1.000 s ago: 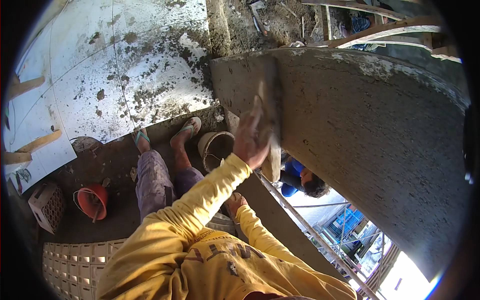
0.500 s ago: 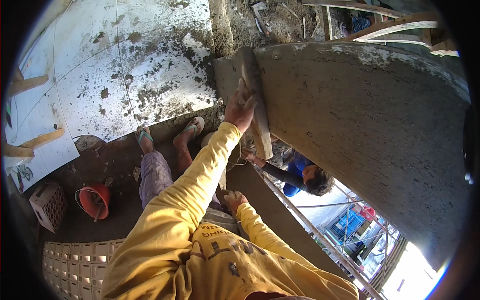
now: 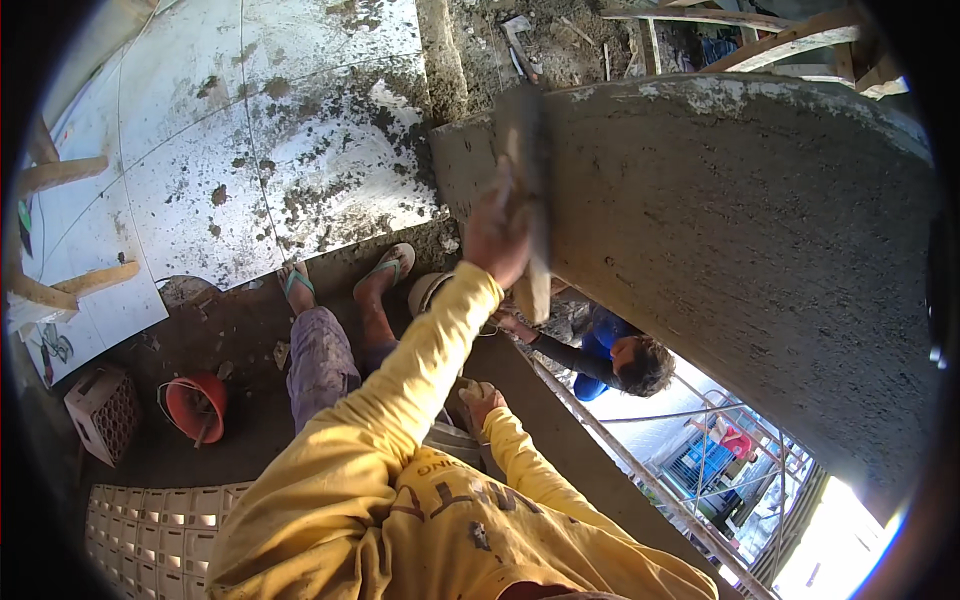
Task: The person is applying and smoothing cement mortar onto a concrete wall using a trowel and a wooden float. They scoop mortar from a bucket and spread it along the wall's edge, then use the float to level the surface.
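Observation:
A long wooden float (image 3: pixel 537 215) lies against the wet grey plaster of a wall (image 3: pixel 720 200), near that wall's left end. My left hand (image 3: pixel 498 235), blurred, is closed round the back of the float. Lower down, close to my body, my right hand (image 3: pixel 482 402) is closed, its fingers bent round something mostly hidden by my left forearm. A pale bucket (image 3: pixel 428 292) shows partly behind my left sleeve. Just below the float, a co-worker's hand (image 3: pixel 515 325) with a dark sleeve reaches in from the right.
The co-worker in blue (image 3: pixel 605 340) crouches beneath the wall by scaffold poles (image 3: pixel 640 470). White panels (image 3: pixel 180 150) spattered with mortar lie at the left. Two legs in flip-flops (image 3: pixel 390 265) stand beside them. A red bucket (image 3: pixel 195 410) and a plastic crate (image 3: pixel 103 415) sit lower left.
My left hand has slid the float a little to the right along the wall, and the float stands more upright. My right hand stays low, closed, near my body.

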`<act>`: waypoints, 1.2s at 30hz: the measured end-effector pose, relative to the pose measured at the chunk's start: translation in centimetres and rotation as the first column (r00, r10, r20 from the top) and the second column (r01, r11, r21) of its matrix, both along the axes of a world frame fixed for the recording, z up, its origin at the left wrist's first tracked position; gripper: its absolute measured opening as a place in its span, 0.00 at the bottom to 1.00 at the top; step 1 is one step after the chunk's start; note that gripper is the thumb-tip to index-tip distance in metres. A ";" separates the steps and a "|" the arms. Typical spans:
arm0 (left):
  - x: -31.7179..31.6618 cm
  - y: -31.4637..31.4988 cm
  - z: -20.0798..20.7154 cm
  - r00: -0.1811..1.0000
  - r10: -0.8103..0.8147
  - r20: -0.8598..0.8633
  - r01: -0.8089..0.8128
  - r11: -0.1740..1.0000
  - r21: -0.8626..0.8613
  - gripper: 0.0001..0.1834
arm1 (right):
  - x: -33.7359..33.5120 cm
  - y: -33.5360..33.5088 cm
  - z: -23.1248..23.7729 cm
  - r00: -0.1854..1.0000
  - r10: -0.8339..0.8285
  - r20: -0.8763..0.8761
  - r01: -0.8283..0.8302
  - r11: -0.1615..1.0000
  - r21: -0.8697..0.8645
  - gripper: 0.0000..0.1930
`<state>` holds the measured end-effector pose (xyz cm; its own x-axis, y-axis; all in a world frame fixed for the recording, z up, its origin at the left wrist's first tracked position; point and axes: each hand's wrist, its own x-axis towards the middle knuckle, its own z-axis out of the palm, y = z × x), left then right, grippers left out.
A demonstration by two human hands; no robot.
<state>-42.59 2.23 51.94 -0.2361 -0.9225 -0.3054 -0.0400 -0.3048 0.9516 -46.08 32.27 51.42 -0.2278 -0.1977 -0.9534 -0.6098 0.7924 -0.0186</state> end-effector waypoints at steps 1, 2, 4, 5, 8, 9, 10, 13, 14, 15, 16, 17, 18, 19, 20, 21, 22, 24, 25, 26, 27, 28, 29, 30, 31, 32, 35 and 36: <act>-0.2 -0.7 -3.0 0.986 0.085 -0.146 -0.075 0.994 0.076 0.38 | 0.0 0.6 -0.4 0.999 -0.049 0.010 0.049 0.999 0.003 0.25; -0.6 -0.6 -6.8 0.943 0.178 -0.280 -0.137 0.978 0.160 0.38 | 0.0 1.5 -1.2 0.995 -0.098 0.021 0.098 0.995 0.008 0.25; -0.7 0.4 -12.4 0.933 0.227 -0.279 -0.142 0.946 0.292 0.37 | 0.7 -0.4 0.3 0.999 -0.008 0.043 0.007 1.000 0.002 0.23; -1.3 0.6 -13.4 0.925 0.240 -0.296 -0.127 0.926 0.356 0.37 | 0.3 0.9 -0.8 0.995 -0.095 0.039 0.094 0.995 0.032 0.22; -2.4 1.1 -11.9 0.867 0.333 -0.372 -0.075 0.824 0.561 0.36 | -0.4 2.7 -1.4 0.995 0.021 0.093 -0.025 0.999 0.041 0.19; -1.4 1.3 -14.1 0.894 0.255 -0.369 -0.095 0.912 0.400 0.36 | 0.3 1.8 -0.7 0.979 0.150 0.138 -0.153 0.988 0.009 0.18; 0.7 1.9 -18.2 0.923 0.184 -0.337 -0.115 0.970 0.215 0.37 | 1.6 2.0 -1.1 0.934 0.317 0.165 -0.316 0.948 -0.034 0.18; -1.8 2.5 -10.0 0.924 0.183 -0.336 -0.048 0.927 0.373 0.38 | 0.5 -0.7 1.9 0.957 0.248 0.149 -0.265 0.959 0.104 0.19; -1.8 2.7 -8.0 0.961 0.109 -0.254 -0.049 0.972 0.231 0.38 | 0.3 1.5 0.2 0.919 0.367 0.147 -0.377 0.925 0.051 0.20; -1.6 2.8 -6.3 0.987 0.053 -0.154 -0.041 0.996 0.082 0.38 | 0.1 2.5 -1.0 0.862 0.486 0.142 -0.490 0.872 -0.006 0.21; -1.2 2.8 -4.1 0.995 -0.005 -0.104 0.011 0.999 0.052 0.38 | 0.1 2.8 -1.4 0.862 0.482 0.159 -0.487 0.873 -0.007 0.22; -1.0 2.9 -2.6 0.980 0.040 -0.195 -0.045 0.999 -0.022 0.39 | 0.3 3.0 -2.2 0.938 0.323 0.130 -0.329 0.944 0.027 0.22; -0.9 3.0 -0.8 0.985 0.026 -0.171 -0.045 0.993 -0.109 0.40 | 0.4 3.4 -2.8 0.985 0.148 0.085 -0.153 0.986 0.062 0.22; -0.7 3.1 1.1 0.989 0.016 -0.146 -0.044 0.980 -0.195 0.41 | 0.4 3.8 -3.4 0.999 -0.032 0.037 0.028 0.996 0.089 0.22; 0.2 3.0 2.9 0.991 0.012 -0.130 -0.041 0.975 -0.218 0.41 | 1.1 1.7 -1.4 0.996 0.063 0.070 -0.063 0.998 0.004 0.22; 0.3 3.0 5.0 0.991 -0.001 -0.136 -0.031 0.971 -0.237 0.42 | 0.9 2.2 -1.8 0.968 0.236 0.090 -0.231 0.971 -0.062 0.23; 0.1 2.9 7.1 0.990 -0.015 -0.143 -0.022 0.967 -0.255 0.42 | 0.4 3.1 -2.7 0.910 0.403 0.095 -0.390 0.912 -0.129 0.23; -0.2 2.4 11.0 0.993 0.024 -0.117 -0.077 0.881 -0.467 0.42 | 0.2 3.7 -3.5 0.836 0.541 0.091 -0.513 0.829 -0.222 0.22; -0.1 2.3 11.6 0.993 0.018 -0.119 -0.073 0.876 -0.477 0.41 | 0.3 3.8 -3.8 0.847 0.523 0.093 -0.489 0.836 -0.247 0.21; -0.1 2.2 12.1 0.993 0.013 -0.116 -0.069 0.870 -0.489 0.41 | 0.4 3.4 -3.9 0.814 0.574 0.086 -0.545 0.807 -0.228 0.20; 0.0 2.1 12.7 0.993 0.004 -0.116 -0.062 0.863 -0.501 0.40 | 0.7 3.3 -3.9 0.770 0.636 0.053 -0.614 0.761 -0.208 0.20; -0.1 2.2 11.5 0.992 -0.002 -0.125 -0.060 0.871 -0.488 0.40 | 1.0 3.3 -3.8 0.722 0.691 0.024 -0.677 0.713 -0.181 0.19; 0.0 2.0 9.9 0.992 -0.004 -0.127 -0.054 0.892 -0.449 0.40 | 1.1 2.9 -2.8 0.812 0.584 0.007 -0.563 0.786 -0.256 0.19; 0.2 2.0 7.9 0.980 -0.030 -0.197 -0.026 0.960 -0.279 0.40 | 1.5 1.2 -0.7 0.860 0.508 0.054 -0.490 0.850 -0.193 0.19; 0.7 1.8 6.2 0.958 -0.018 -0.285 -0.010 0.995 -0.094 0.39 | 2.0 -0.6 0.6 0.898 0.430 0.099 -0.415 0.899 -0.137 0.19; 0.6 1.7 4.4 0.930 0.005 -0.368 0.003 1.000 0.022 0.39 | 1.9 -0.2 0.1 0.901 0.422 0.099 -0.409 0.903 -0.130 0.20; -0.1 1.3 -3.9 0.954 0.004 -0.301 -0.022 0.998 -0.056 0.39 | 1.8 1.1 -0.2 0.900 0.418 0.122 -0.409 0.908 -0.093 0.21; -0.2 1.4 -4.5 0.954 0.022 -0.298 -0.023 1.000 -0.002 0.39 | 1.9 1.4 -0.4 0.869 0.479 0.123 -0.471 0.877 -0.090 0.20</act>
